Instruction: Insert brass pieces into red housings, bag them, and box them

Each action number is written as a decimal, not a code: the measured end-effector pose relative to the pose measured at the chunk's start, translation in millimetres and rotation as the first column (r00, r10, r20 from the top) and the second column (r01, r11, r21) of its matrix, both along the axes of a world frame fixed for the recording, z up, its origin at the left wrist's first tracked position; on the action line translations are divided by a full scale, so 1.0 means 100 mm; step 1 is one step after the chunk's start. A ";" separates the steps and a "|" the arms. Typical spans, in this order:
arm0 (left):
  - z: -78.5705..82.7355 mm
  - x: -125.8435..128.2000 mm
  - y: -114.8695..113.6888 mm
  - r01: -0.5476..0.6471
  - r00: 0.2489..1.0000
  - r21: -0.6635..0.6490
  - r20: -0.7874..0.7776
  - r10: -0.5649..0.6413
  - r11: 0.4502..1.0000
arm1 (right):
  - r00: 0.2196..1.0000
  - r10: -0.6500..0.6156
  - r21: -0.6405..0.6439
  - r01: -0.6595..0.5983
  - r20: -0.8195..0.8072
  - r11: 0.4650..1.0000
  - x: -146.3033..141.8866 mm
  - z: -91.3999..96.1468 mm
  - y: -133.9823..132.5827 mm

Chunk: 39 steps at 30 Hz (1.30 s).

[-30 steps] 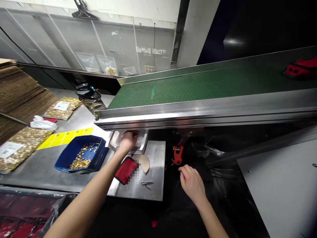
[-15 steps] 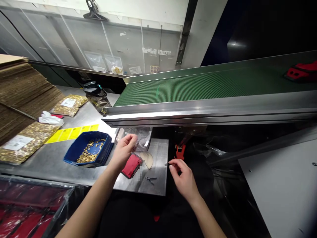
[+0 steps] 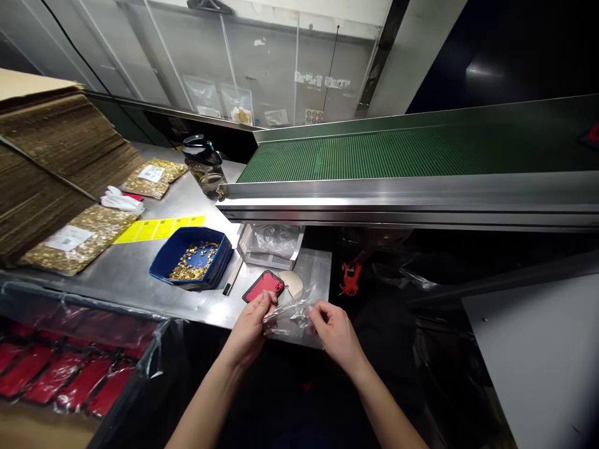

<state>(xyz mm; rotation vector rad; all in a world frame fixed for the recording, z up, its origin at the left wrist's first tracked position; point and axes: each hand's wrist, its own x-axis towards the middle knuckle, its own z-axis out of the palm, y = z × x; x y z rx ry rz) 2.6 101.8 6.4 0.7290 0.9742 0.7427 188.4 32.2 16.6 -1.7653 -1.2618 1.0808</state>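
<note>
A clear plastic bag (image 3: pixel 291 317) is stretched between my two hands above the front edge of the metal table. My left hand (image 3: pixel 253 325) pinches its left side, and my right hand (image 3: pixel 336 332) pinches its right side. Just behind the bag lies a red and black phone case (image 3: pixel 262 286). Next to the case is a pale beige rounded piece (image 3: pixel 292 284), partly covered by the bag. Further back, a white tray (image 3: pixel 274 260) holds more clear plastic bags (image 3: pixel 276 239).
A blue bin (image 3: pixel 163 264) of small gold pieces stands left on the table. Behind are bags of gold pieces (image 3: pixel 88 240), stacked cardboard (image 3: pixel 51 149) and a bottle (image 3: pixel 204 167). A green conveyor (image 3: pixel 374 156) crosses above. At lower left, a lined box holds bagged red items (image 3: pixel 58 380).
My left hand has come down and toward me, and my right hand has moved in to meet it. The clear bag is now spread between both. The camera view has shifted left.
</note>
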 end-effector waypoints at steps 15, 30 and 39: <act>-0.10 -0.67 -0.76 0.214 0.669 0.391 -0.726 0.157 0.895 | 0.746 0.139 -0.060 -0.132 0.652 0.989 -0.56 -0.02 -0.07; -0.67 -1.57 -1.58 -0.059 0.850 -0.049 -0.526 0.025 0.997 | 0.300 -0.573 -0.577 0.082 -0.763 0.812 -1.52 -0.68 0.43; -0.35 -1.41 -1.42 0.309 0.776 -0.039 -0.567 -0.276 0.950 | 0.447 -0.530 -0.471 0.247 -0.720 0.847 -1.38 -0.50 0.28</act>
